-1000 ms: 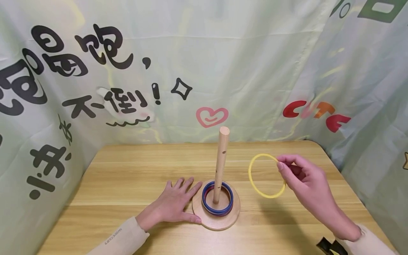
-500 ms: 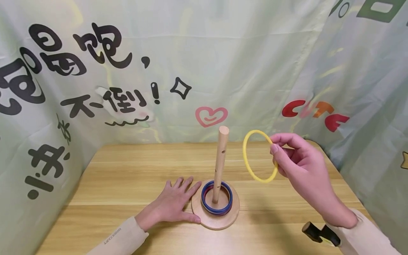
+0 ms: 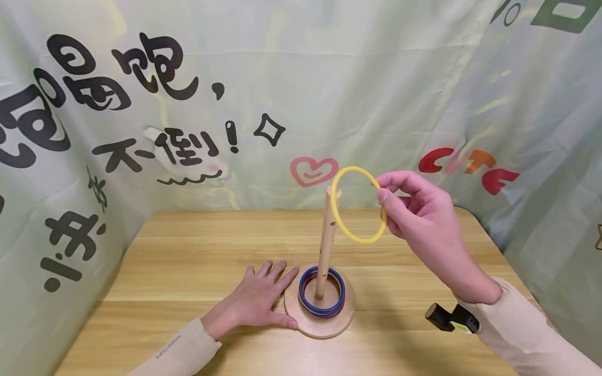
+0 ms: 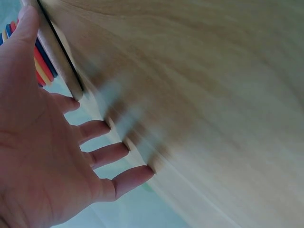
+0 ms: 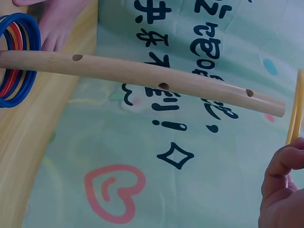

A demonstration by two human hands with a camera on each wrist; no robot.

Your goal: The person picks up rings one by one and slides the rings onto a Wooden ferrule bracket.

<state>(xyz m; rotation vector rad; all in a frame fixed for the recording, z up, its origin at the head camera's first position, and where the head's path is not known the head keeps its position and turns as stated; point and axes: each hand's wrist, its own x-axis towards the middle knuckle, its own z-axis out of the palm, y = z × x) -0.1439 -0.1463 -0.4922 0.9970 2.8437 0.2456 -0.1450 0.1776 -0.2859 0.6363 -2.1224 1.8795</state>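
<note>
My right hand (image 3: 418,214) pinches a thin yellow ring (image 3: 359,242) between thumb and fingers, tilted and held up near the top of a wooden peg (image 3: 326,240). In the head view the ring's left edge overlaps the peg top; in the right wrist view the ring (image 5: 295,109) is just beyond the peg's end. The peg stands upright on a round wooden base (image 3: 324,330). Around its foot lies a stack of blue, red and yellow rings (image 3: 321,312). My left hand (image 3: 256,297) lies with fingers spread, thumb and index finger touching the base's left edge.
The wooden table (image 3: 188,250) extends around the base. A printed curtain (image 3: 376,94) hangs behind it and along both sides. A black device (image 3: 452,317) is strapped at my right wrist.
My right hand has moved left and upward with the yellow ring, from the right of the peg to its top. My left hand has stayed at the base.
</note>
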